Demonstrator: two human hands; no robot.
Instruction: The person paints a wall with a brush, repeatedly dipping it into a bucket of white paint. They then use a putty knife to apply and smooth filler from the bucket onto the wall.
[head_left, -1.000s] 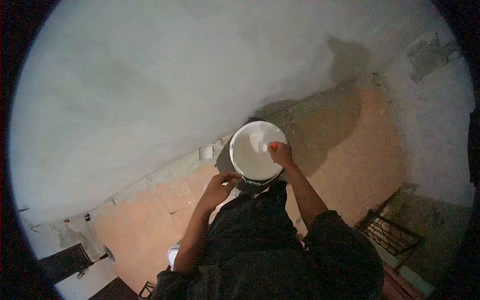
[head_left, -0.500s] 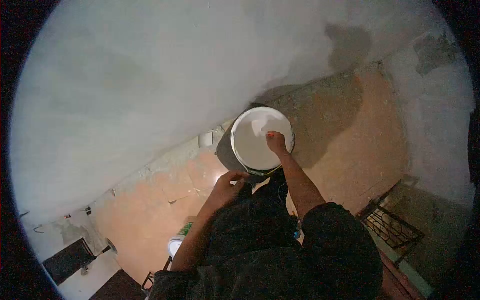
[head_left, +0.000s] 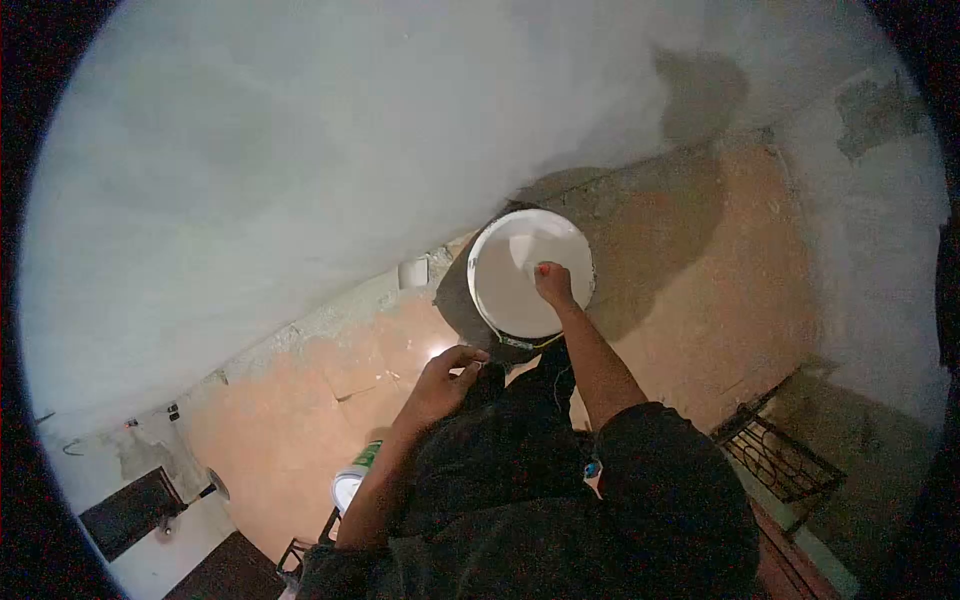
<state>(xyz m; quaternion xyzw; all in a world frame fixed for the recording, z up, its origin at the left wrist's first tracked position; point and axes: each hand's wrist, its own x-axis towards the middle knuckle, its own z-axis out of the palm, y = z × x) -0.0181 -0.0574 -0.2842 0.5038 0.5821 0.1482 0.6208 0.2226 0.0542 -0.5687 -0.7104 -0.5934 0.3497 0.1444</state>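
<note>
Over the white bucket (head_left: 474,285), the right hand (head_left: 554,287) — nearer — grips a red object (head_left: 544,269); the left hand (head_left: 450,385) half-curls outside, hold indeterminate.

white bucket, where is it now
In the head view, the white bucket is slightly right of centre, beneath the right hand, with the left hand nearby.

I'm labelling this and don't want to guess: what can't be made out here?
Head view: most of the red-ended item, hidden by the right hand over the white bucket.
Head view: whether the left hand holds anything; its curled fingers hide that.
Head view: part of the green-and-white tub, behind the left forearm.
Head view: the blue item beside the right sleeve, too small to identify.
</note>
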